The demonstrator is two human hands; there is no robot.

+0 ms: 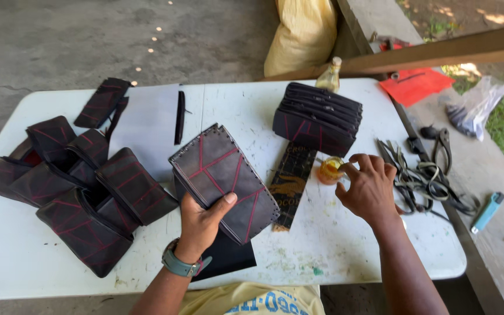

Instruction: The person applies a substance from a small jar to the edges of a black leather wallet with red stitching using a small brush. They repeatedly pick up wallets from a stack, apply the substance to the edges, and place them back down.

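Observation:
My left hand grips a stack of dark leather panels with red lines and punched edges, held tilted above the white table. My right hand reaches over a small open jar of amber liquid; its fingertips touch the jar's rim. Whether it holds something small I cannot tell. A black embossed strip lies between the hands.
Several folded dark pouches pile at the left. A stack of panels and a small glass bottle stand at the back. Scissors and pliers lie at the right edge, with a teal lighter on the concrete ledge.

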